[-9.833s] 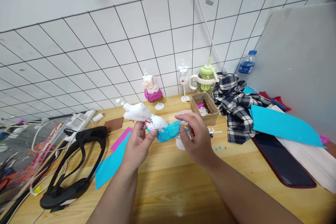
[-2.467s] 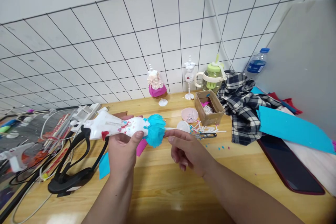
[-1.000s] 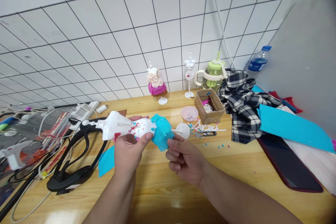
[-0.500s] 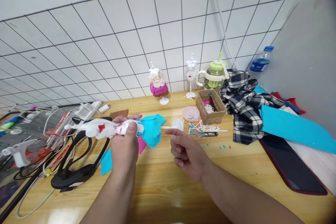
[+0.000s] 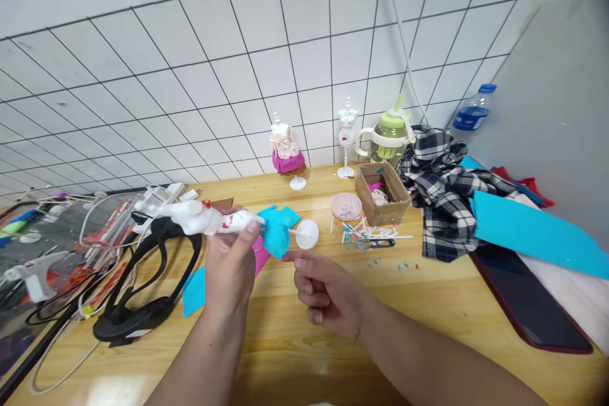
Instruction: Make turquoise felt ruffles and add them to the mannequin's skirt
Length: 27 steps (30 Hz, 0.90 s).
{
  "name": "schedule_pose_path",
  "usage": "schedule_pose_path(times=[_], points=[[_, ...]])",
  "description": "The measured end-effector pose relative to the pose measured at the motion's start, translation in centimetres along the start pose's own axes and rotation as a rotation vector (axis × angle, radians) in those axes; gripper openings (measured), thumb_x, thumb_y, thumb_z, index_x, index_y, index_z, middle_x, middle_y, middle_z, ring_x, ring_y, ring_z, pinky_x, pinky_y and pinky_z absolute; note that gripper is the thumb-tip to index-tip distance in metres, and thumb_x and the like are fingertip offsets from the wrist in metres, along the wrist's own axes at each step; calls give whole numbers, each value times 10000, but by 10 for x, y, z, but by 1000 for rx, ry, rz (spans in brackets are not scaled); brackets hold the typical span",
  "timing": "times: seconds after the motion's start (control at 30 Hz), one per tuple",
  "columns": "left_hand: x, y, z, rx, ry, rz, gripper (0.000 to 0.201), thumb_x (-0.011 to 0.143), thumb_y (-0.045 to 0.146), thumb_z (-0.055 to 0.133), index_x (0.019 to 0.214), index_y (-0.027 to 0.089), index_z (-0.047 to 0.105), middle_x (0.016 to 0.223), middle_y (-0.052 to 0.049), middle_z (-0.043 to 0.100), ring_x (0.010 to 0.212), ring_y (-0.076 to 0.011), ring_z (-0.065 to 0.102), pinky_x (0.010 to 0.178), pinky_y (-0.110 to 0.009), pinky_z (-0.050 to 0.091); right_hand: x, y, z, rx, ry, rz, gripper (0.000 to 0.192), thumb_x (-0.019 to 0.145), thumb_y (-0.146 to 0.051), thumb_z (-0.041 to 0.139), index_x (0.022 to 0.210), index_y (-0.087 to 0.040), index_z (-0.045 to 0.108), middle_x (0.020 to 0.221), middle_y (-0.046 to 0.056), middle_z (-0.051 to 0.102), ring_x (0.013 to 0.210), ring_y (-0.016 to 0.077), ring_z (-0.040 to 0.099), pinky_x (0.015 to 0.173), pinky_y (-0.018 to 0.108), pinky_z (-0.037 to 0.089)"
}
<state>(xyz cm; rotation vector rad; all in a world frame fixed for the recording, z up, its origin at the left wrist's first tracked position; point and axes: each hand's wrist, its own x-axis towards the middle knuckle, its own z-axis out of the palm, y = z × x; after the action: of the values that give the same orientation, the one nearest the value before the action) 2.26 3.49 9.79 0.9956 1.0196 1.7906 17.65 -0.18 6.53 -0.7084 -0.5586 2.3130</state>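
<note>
My left hand (image 5: 231, 269) is closed around a white miniature dress form (image 5: 193, 217), which lies tilted on its side with red marks on its body. A blue paper skirt (image 5: 276, 236) wraps its lower end, past which a thin stem runs to a round white base (image 5: 307, 235). My right hand (image 5: 330, 292) is just below and right of the skirt, index finger stretched out and the other fingers loosely curled. That fingertip is at the skirt's lower edge; whether it touches cannot be told. Nothing shows in the right hand.
Behind stand a dressed form (image 5: 287, 152) and a bare white form (image 5: 347, 136). Right of them are a pink dish (image 5: 346, 205), a cardboard box (image 5: 394, 210), small scissors (image 5: 378, 243) among scraps, and a green-lidded jug (image 5: 390, 136). A black strap headset (image 5: 137, 314) lies left.
The dress form has turned in my left hand, so its round base now faces me more. My right hand has moved slightly left and down, its index finger nearer the skirt.
</note>
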Motion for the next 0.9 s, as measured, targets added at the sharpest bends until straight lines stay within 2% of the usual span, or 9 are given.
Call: schedule_pose_path(times=[0.1,0.2,0.27,0.37,0.5,0.6,0.7,0.8,0.9], points=[[-6,2,6,69,-64,-42,434,577,179,831,890,202,531,859,14,582,842,-142,564,776,-250,449,1,6,4,4,51,-80,428,730,-346,727,1117,-275,560,580,-114,386,415,34,192,330,130,331],[-9,0,7,101,-19,-45,425,615,180,804,941,209,532,873,13,590,877,-145,570,805,-254,443,2,8,7,-19,173,-217,451,683,-333,771,1076,-284,555,589,-118,353,422,40,199,307,140,343],[-9,-2,7,80,7,-58,446,639,187,794,998,213,531,924,5,596,916,-144,574,842,-260,441,3,7,8,-33,201,-254,428,666,-331,780,1030,-277,560,588,-117,332,424,42,197,291,140,333],[-8,-3,6,65,-10,-76,466,665,195,784,1052,224,527,930,0,595,914,-141,579,847,-264,457,2,4,8,-36,188,-234,424,652,-327,787,1011,-269,569,593,-114,322,434,43,200,290,132,312],[-7,-4,3,69,-27,-93,460,694,218,777,1073,262,520,884,29,574,800,-108,563,734,-219,471,1,3,5,17,160,-194,454,651,-318,795,1031,-284,550,595,-118,324,439,45,182,307,129,277],[-8,-6,1,96,-43,-104,418,712,232,770,1054,254,530,887,33,569,775,-96,550,690,-191,455,1,5,2,92,73,-147,382,698,-338,772,1006,-283,552,564,-120,296,443,49,141,340,129,251],[-11,-8,0,141,-81,-81,399,736,229,752,1067,252,530,906,31,565,801,-97,543,719,-194,451,2,7,0,164,34,-148,299,722,-350,762,901,-259,540,527,-122,282,442,51,120,358,133,215],[-15,-11,0,204,-96,-62,425,743,239,746,1103,254,521,932,26,562,826,-105,539,752,-209,448,3,7,1,210,38,-167,296,714,-344,775,820,-235,520,490,-126,279,433,49,122,365,141,205],[-17,-13,-1,237,-115,-82,426,742,265,747,1104,254,523,925,28,567,815,-109,543,745,-216,449,5,6,1,215,96,-186,313,681,-306,802,838,-223,544,474,-131,295,430,46,137,370,142,208]])
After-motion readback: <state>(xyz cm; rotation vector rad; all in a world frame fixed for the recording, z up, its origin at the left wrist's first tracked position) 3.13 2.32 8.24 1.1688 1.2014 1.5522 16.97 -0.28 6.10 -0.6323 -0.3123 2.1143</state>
